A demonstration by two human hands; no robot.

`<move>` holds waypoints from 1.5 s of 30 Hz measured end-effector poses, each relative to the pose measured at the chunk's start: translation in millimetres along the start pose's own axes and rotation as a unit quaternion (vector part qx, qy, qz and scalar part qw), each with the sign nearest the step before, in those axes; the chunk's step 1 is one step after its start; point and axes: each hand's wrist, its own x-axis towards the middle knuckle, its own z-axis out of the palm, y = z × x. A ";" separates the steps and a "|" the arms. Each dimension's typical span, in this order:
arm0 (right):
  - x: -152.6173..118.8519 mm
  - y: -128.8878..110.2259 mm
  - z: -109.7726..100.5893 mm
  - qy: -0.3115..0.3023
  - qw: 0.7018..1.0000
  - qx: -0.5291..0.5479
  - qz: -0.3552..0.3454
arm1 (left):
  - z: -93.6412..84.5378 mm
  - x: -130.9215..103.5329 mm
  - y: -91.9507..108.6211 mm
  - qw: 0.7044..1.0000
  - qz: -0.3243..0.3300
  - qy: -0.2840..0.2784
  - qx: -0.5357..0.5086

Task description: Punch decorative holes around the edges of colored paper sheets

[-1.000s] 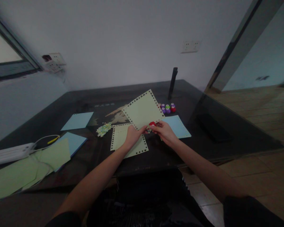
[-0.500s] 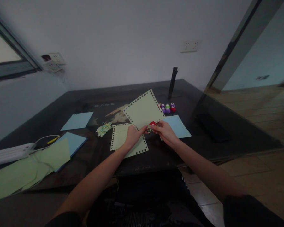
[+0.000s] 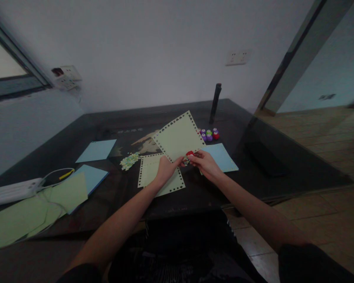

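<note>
A pale green sheet [image 3: 178,135] with small shapes cut along its edges is held up at a tilt above the table. My left hand [image 3: 166,168] is closed on its lower corner. In the closed fingers of my right hand [image 3: 205,163] is a small red craft punch [image 3: 190,154], set at the sheet's lower edge. The fingers partly hide how the punch meets the paper. Beneath my left hand lie more green sheets [image 3: 171,184] with cut borders. A light blue sheet [image 3: 221,157] lies beside my right hand.
Several coloured craft punches [image 3: 209,136] stand behind the raised sheet. A small pile of paper cut-outs [image 3: 129,160] lies left of my left hand. Further left are blue paper [image 3: 97,151], green paper [image 3: 20,210] and a white power strip [image 3: 14,192]. A black phone-like slab [image 3: 265,159] lies right.
The raised sheet's left corner has shifted very slightly left. Both hands keep nearly the same place and grip.
</note>
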 end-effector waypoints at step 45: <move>-3.8 -13.5 -6.1 -0.091 0.996 -0.019 0.005 | -6.0 -2.1 16.4 1.000 0.026 -0.005 -0.008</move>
